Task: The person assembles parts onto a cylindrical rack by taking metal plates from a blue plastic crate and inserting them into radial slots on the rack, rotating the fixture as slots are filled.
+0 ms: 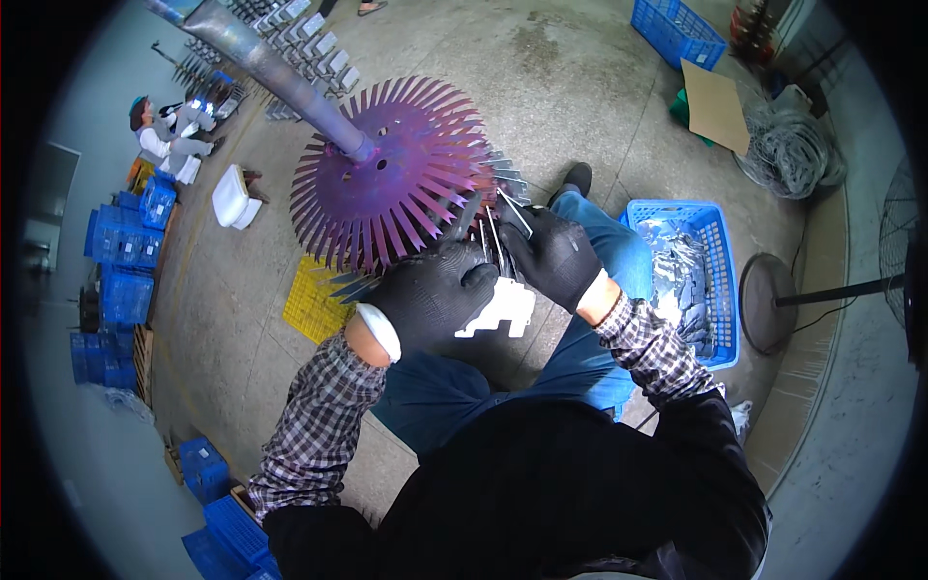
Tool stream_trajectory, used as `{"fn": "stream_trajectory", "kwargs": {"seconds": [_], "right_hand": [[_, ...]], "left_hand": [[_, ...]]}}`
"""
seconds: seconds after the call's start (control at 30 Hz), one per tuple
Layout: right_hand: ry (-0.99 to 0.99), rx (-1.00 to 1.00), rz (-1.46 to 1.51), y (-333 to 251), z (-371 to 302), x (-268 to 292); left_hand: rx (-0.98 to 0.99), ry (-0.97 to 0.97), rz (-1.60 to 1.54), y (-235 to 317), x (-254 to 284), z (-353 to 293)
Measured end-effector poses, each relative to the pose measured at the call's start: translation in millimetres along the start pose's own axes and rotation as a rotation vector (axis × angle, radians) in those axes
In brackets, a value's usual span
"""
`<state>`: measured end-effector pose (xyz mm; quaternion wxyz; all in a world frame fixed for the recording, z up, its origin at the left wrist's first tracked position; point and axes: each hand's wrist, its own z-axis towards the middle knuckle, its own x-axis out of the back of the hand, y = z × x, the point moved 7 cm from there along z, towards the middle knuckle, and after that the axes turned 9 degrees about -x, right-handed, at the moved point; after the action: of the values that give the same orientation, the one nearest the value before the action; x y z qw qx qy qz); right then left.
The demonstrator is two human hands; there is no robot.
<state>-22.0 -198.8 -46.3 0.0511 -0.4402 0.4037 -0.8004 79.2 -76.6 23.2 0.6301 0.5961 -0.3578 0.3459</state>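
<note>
A large purple slotted metal disc [411,184] stands tilted in front of me on a metal shaft [280,82]. My left hand [430,290], in a black glove, is against the disc's near edge, one finger stretched toward its slots. Its thumb is bent over several bright metal plates [503,309], which glare white below the palm. Gloved in black too, my right hand [556,253] pinches a thin metal plate [517,215] at the disc's right rim. More thin plates stick out from that rim, between the hands. The right fingertips are partly hidden.
A blue crate [730,290] of dark metal pieces stands by my right knee, beside a fan's round base [768,304]. A yellow grid mat [314,304] lies beneath the disc. A white stool [235,198], stacked blue crates [126,251] and a seated person [159,140] are left.
</note>
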Motion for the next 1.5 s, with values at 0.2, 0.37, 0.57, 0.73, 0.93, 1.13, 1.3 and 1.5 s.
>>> {"fn": "stream_trajectory", "kwargs": {"seconds": [0.2,0.37,0.57,0.73,0.93,1.13,1.3,1.5], "right_hand": [[0.032,0.028,-0.041,-5,-2,2],[0.051,0.02,-0.049,-4,-3,0],[0.05,-0.011,-0.04,1,-4,-1],[0.036,-0.018,0.017,6,-4,-1],[0.074,0.032,0.043,5,-4,-4],[0.03,-0.009,0.015,4,-4,-1],[0.039,-0.007,0.003,6,-5,-3],[0.065,0.025,0.008,7,-4,-5]], "left_hand": [[-0.279,0.132,0.336,6,-6,-2],[-0.169,0.161,0.272,7,-2,-1],[-0.095,0.131,-0.007,1,-2,-5],[-0.316,0.298,0.226,20,4,-3],[-0.068,0.227,0.075,1,-3,-1],[-0.102,0.215,0.15,9,-9,-4],[-0.152,0.227,0.225,18,-11,-6],[-0.139,0.268,0.209,8,-8,2]]}}
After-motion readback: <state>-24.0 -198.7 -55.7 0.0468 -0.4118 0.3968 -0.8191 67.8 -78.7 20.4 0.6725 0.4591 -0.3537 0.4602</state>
